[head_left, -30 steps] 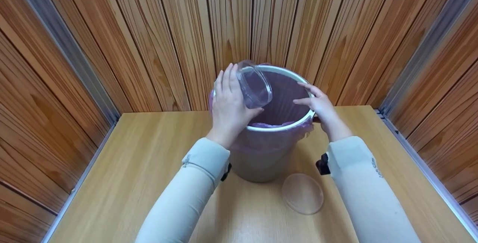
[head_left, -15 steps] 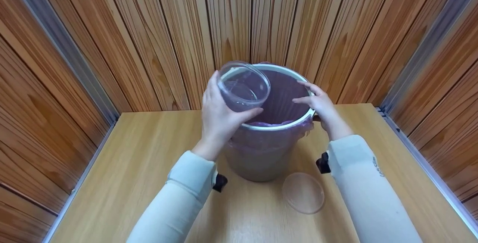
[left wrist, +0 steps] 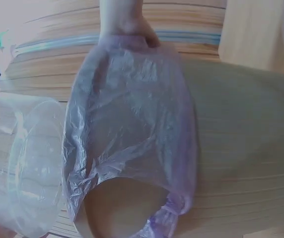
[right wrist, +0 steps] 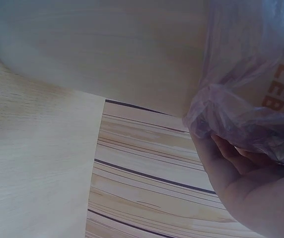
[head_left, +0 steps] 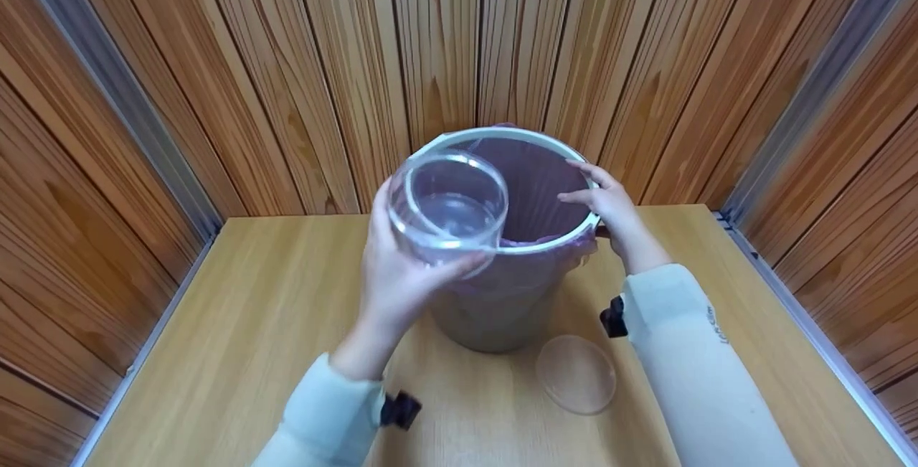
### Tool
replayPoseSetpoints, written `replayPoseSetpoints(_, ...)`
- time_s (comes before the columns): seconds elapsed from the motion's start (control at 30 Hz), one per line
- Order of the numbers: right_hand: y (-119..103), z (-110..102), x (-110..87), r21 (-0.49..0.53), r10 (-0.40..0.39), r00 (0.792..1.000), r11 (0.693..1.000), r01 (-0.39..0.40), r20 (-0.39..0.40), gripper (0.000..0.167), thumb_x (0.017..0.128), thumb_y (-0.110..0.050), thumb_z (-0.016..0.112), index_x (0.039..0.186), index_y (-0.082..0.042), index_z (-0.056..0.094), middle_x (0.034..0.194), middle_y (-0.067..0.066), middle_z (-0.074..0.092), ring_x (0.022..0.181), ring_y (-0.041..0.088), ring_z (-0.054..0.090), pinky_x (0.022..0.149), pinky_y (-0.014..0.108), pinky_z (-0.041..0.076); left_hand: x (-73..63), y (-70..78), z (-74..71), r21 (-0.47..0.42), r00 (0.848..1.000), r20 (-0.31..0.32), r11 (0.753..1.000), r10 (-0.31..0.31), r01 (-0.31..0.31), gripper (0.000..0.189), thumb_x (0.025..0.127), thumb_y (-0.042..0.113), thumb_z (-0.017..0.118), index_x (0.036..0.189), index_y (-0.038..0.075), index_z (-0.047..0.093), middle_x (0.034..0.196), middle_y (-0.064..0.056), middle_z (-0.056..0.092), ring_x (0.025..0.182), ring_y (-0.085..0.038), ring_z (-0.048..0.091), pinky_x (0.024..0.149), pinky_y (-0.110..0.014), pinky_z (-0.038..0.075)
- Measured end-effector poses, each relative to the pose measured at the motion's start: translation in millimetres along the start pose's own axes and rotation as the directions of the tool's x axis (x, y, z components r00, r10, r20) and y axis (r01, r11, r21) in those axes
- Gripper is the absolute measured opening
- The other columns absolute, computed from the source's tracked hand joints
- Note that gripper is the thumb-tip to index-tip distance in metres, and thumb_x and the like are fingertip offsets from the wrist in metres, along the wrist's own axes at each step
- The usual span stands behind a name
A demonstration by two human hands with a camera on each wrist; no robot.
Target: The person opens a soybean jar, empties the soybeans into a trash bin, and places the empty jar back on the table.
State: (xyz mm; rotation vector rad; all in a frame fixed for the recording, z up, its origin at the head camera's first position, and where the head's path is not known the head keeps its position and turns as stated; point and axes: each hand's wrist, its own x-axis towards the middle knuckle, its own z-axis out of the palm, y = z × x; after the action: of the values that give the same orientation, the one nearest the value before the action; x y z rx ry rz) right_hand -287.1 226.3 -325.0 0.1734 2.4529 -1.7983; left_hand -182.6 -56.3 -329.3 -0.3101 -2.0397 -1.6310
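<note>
In the head view my left hand (head_left: 391,273) holds a clear round plastic container (head_left: 455,219), fingers on its left side and thumb at the front. It is tilted a little, its open top facing up and toward me, and looks empty. Behind it stands a trash can (head_left: 495,320) with a pale rim, lined with a thin purple plastic bag (head_left: 534,270). My right hand (head_left: 618,216) grips the can's right rim. Two fingers reach over the inner side; the right wrist view shows others curled under the bag's folded edge (right wrist: 206,111). The can's bottom inside is hidden.
A clear round lid (head_left: 576,375) lies on the wooden table (head_left: 251,323) in front of the can. Wood-panelled walls (head_left: 445,36) stand behind and at both sides, with metal strips along the corners.
My left hand has drawn the container back from over the can, toward me and left, turning it from tipped sideways to nearly upright. My right hand has stayed on the rim.
</note>
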Motion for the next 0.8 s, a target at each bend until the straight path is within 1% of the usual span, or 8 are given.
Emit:
replayPoseSetpoints(0.13, -1.4, 0.6, -0.9, 0.0, 0.003, 1.0, 1.0, -0.003, 0.0, 0.069, 0.093, -0.018, 0.062, 0.155, -0.024, 0.031, 0.168, 0.003, 0.008, 0.15, 0.035, 0.021, 0.115, 0.058, 0.032, -20.2, -0.5, -9.9, -0.073, 1.0, -0.004, 0.997, 0.005, -0.005, 0.121, 0.053, 0.023, 0.099, 0.151, 0.01, 0.03, 0.146, -0.011, 0.049, 0.133, -0.025, 0.048, 0.113, -0.043, 0.037)
replayPoseSetpoints(0.27, -2.4, 0.9, -0.8, -0.001, 0.006, 1.0, 1.0, -0.006, -0.001, 0.07, 0.093, -0.019, 0.063, 0.155, -0.025, 0.032, 0.168, 0.003, 0.009, 0.148, 0.036, 0.024, 0.114, 0.058, 0.033, -37.0, 2.6, -17.9, -0.15, 1.0, 0.004, 0.989, -0.009, 0.009, 0.118, 0.054, 0.012, 0.097, 0.151, 0.01, 0.03, 0.145, -0.012, 0.049, 0.133, -0.026, 0.047, 0.113, -0.045, 0.037)
replayPoseSetpoints(0.43, -1.5, -0.2, -1.4, 0.019, 0.007, 1.0, 1.0, -0.007, -0.004, 0.07, 0.093, -0.018, 0.063, 0.155, -0.025, 0.032, 0.167, 0.005, 0.013, 0.146, 0.037, 0.028, 0.113, 0.058, 0.033, -58.9, 5.0, -20.9, -0.189, 0.999, 0.024, 0.981, -0.027, 0.031, 0.119, 0.053, 0.01, 0.097, 0.152, 0.012, 0.031, 0.146, -0.012, 0.049, 0.134, -0.027, 0.047, 0.113, -0.05, 0.037)
replayPoseSetpoints(0.5, -0.9, -0.5, -1.8, 0.02, 0.01, 1.0, 1.0, -0.01, -0.006, 0.07, 0.093, -0.018, 0.062, 0.155, -0.025, 0.032, 0.167, 0.006, 0.014, 0.145, 0.037, 0.029, 0.114, 0.058, 0.033, -68.4, 4.4, -21.0, -0.199, 0.998, 0.031, 0.978, -0.051, 0.056, 0.119, 0.052, 0.01, 0.097, 0.152, 0.014, 0.032, 0.145, -0.011, 0.05, 0.133, -0.027, 0.048, 0.113, -0.051, 0.036)
replayPoseSetpoints(0.6, -0.2, 0.4, -1.8, 0.01, 0.01, 1.0, 1.0, -0.01, -0.002, 0.07, 0.093, -0.019, 0.062, 0.155, -0.024, 0.031, 0.167, 0.005, 0.014, 0.147, 0.036, 0.027, 0.114, 0.059, 0.032, -81.9, 0.4, -21.6, -0.197, 0.993, 0.04, 0.974, -0.11, 0.116, 0.119, 0.052, 0.011, 0.097, 0.152, 0.017, 0.033, 0.146, -0.008, 0.05, 0.134, -0.026, 0.047, 0.113, -0.052, 0.034)
replayPoseSetpoints(0.73, -0.1, 0.7, -1.0, 0.032, 0.008, 1.0, 0.999, -0.008, 0.004, 0.07, 0.093, -0.018, 0.062, 0.155, -0.025, 0.031, 0.168, 0.003, 0.01, 0.147, 0.036, 0.026, 0.113, 0.057, 0.033, -95.9, -8.5, -22.0, -0.19, 0.98, 0.056, 0.961, -0.193, 0.2, 0.116, 0.055, 0.009, 0.096, 0.151, 0.021, 0.034, 0.146, -0.006, 0.049, 0.135, -0.025, 0.045, 0.112, -0.054, 0.03)
replayPoseSetpoints(0.8, -0.3, 0.9, -0.6, 0.045, 0.009, 1.0, 0.999, -0.01, 0.003, 0.071, 0.092, -0.018, 0.063, 0.155, -0.026, 0.032, 0.168, 0.0, 0.01, 0.147, 0.036, 0.026, 0.112, 0.056, 0.034, -101.8, -13.7, -22.4, -0.202, 0.971, 0.067, 0.95, -0.23, 0.239, 0.115, 0.056, 0.008, 0.095, 0.152, 0.021, 0.033, 0.146, -0.005, 0.048, 0.136, -0.025, 0.042, 0.113, -0.053, 0.028)
